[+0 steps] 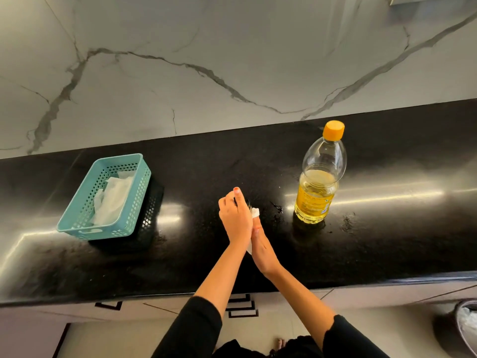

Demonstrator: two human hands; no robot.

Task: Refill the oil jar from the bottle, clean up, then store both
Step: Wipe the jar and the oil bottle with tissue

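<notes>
We are looking at the clean-up stage, as far as we can judge: the oil bottle [318, 182] is standing upright on the black counter [387, 241], off to the right of the hands, with its orange cap [333, 129] on and oil filling roughly its lower half, so the pouring seems finished. Our left hand [236, 217] is curling its fingers over a small dark, ribbed thing that we take to be the oil jar [248, 202], though it is mostly hidden. The right hand [263, 245] is lying flat against the left with straight fingers, pressing a white tissue [255, 212] between them. Oil smears [277, 208] are glistening between the hands and the bottle, so wiping the surface and storing both containers are waiting. Well to the left, a teal basket [140, 195] is holding crumpled tissues [113, 197] and is sitting on a black basket [153, 210]. A veined marble wall [232, 60] is rising behind the glossy counter, pale drawers [242, 308] are showing below, and a bin [467, 326] is standing at the lower right.
</notes>
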